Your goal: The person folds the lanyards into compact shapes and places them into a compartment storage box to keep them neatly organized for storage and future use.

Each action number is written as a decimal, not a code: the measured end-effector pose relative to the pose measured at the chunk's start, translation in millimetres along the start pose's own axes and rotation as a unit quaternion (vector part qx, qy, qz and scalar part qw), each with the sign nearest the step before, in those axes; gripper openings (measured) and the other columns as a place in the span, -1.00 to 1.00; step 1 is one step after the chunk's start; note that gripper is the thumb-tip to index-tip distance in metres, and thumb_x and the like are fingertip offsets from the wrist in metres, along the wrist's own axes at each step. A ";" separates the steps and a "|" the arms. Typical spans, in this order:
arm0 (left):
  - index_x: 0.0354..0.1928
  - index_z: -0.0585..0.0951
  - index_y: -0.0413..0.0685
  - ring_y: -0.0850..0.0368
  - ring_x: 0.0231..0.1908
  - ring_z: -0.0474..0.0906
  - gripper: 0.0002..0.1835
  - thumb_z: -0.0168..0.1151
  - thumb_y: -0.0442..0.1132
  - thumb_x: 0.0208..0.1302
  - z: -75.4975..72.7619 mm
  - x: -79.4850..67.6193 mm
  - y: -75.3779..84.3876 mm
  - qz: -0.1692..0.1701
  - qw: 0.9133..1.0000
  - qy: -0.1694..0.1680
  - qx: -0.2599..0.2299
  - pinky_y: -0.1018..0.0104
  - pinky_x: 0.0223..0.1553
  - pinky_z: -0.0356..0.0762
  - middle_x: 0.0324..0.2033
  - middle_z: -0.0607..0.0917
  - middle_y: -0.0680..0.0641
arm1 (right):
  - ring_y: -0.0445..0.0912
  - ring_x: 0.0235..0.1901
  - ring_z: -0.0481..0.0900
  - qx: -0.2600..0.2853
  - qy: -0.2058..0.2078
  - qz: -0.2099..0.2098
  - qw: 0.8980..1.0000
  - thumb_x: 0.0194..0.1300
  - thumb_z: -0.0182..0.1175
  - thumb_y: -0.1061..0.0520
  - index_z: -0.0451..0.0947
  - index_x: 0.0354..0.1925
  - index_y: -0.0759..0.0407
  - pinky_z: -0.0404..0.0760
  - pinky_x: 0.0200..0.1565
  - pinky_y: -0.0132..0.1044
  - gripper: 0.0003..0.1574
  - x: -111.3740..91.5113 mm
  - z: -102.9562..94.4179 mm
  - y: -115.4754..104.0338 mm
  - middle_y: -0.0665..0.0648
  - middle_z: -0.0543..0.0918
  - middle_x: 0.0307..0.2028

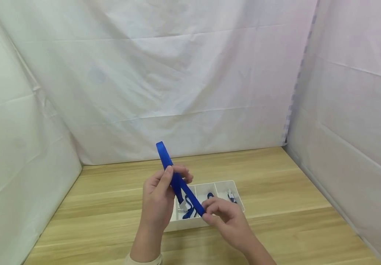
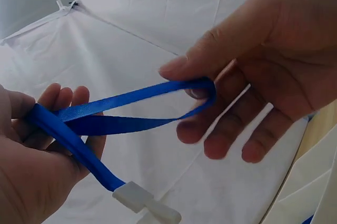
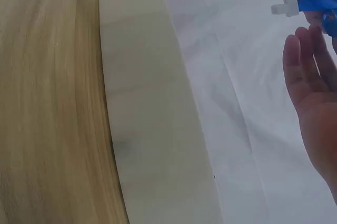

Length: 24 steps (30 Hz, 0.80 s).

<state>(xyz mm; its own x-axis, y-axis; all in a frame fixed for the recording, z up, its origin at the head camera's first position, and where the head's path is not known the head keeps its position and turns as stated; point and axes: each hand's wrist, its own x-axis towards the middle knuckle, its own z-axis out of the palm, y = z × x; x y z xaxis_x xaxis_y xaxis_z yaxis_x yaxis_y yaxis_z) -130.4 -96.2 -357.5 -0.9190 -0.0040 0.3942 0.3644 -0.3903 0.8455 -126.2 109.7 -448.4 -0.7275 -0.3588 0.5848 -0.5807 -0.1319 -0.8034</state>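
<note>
A blue lanyard (image 1: pixel 164 156) with a white plastic clip (image 2: pixel 134 196) is held up between both hands, above the tray. My left hand (image 1: pixel 158 200) pinches its folded strap between thumb and fingers, and part of the strap sticks up beyond the thumb. The clip hangs below that grip in the left wrist view. At the far end of the loop, my right hand (image 1: pixel 228 221) pinches the strap between thumb and index finger. Its other fingers are spread apart in the left wrist view. The right wrist view catches the hands only at its right edge.
Under the hands, a white divided tray (image 1: pixel 193 223) stands on the wooden table (image 1: pixel 104 217). Its compartments hold blue straps (image 1: pixel 189 212) with white parts and other small blue-and-white items (image 1: pixel 231 197). White cloth (image 1: pixel 177 92) hangs around the back and sides.
</note>
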 end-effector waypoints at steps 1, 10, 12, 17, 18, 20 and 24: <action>-0.14 0.80 0.03 0.12 -0.15 0.81 -0.62 -0.04 -0.18 0.72 0.2 0.0 -0.1 -0.004 1.000 0.003 0.010 0.21 0.03 0.77 -0.24 0.83 0.03 | -0.10 -0.09 0.69 -0.001 0.004 -0.015 1.000 0.34 0.26 0.55 0.60 -0.25 0.27 0.76 0.03 -0.29 -0.77 0.1 0.7 -0.5 0.22 0.75 -0.11; -0.11 0.77 -0.08 0.11 -0.26 0.81 -0.62 -0.02 -0.13 0.72 2.9 -0.2 -0.9 -0.021 0.998 0.028 0.059 0.27 -0.12 0.80 -0.37 0.81 -0.01 | -0.20 -0.21 0.75 0.021 0.097 -0.043 0.994 0.22 0.22 0.69 0.54 -0.18 0.40 0.80 -0.11 -0.34 -0.68 -1.4 12.5 -7.7 0.14 0.73 -0.23; -0.11 0.77 -0.08 0.10 -0.26 0.80 -0.62 -0.02 -0.12 0.72 3.1 -0.2 -0.8 -0.023 0.997 0.032 0.060 0.28 -0.14 0.79 -0.38 0.81 -0.02 | -0.18 -0.12 0.72 0.029 0.101 -0.047 0.993 0.20 0.22 0.70 0.52 -0.16 0.40 0.78 -0.04 -0.36 -0.65 -2.0 13.6 -6.9 0.07 0.72 -0.12; -0.11 0.77 -0.07 0.11 -0.29 0.80 -0.62 -0.03 -0.13 0.73 3.6 -0.3 -1.1 -0.021 0.998 0.030 0.051 0.30 -0.17 0.80 -0.39 0.81 -0.02 | -0.08 0.11 0.63 0.041 0.108 -0.127 0.985 0.06 0.22 0.79 0.45 -0.13 0.49 0.71 0.21 -0.33 -0.54 -1.0 14.6 -2.1 0.15 0.63 0.11; -0.11 0.78 -0.06 0.12 -0.29 0.80 -0.62 -0.03 -0.13 0.73 3.9 -0.3 -1.3 -0.021 0.998 0.028 0.048 0.30 -0.18 0.79 -0.39 0.81 -0.02 | -0.08 0.09 0.64 0.046 0.116 -0.144 0.982 0.06 0.20 0.81 0.45 -0.14 0.52 0.71 0.21 -0.33 -0.55 -0.5 14.8 -1.6 0.17 0.64 0.09; -0.12 0.78 -0.04 0.13 -0.28 0.80 -0.62 -0.03 -0.14 0.73 4.9 -0.4 -1.7 -0.021 0.999 0.024 0.043 0.32 -0.19 0.78 -0.39 0.81 -0.01 | -0.08 0.01 0.68 0.055 0.139 -0.164 0.975 0.07 0.14 0.82 0.43 -0.18 0.55 0.74 0.14 -0.34 -0.60 0.5 15.8 -1.9 0.19 0.68 0.03; -0.13 0.78 -0.01 0.13 -0.25 0.80 -0.63 -0.03 -0.15 0.72 8.3 -1.4 -1.6 -0.021 0.998 0.030 0.047 0.34 -0.13 0.77 -0.36 0.80 0.00 | -0.16 -0.25 0.73 0.062 0.199 -0.132 0.969 0.19 0.09 0.77 0.41 -0.19 0.57 0.78 -0.17 -0.40 -0.71 1.9 20.2 -7.5 0.07 0.72 -0.14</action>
<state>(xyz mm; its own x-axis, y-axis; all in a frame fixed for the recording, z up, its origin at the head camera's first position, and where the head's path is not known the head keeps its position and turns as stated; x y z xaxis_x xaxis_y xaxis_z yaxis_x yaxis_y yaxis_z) -128.4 -87.9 -356.4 -0.9403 -0.0450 0.3373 0.3346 -0.3025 0.8925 -115.9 91.3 -443.5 -0.6571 0.0834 0.7492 -0.7354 -0.2890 -0.6129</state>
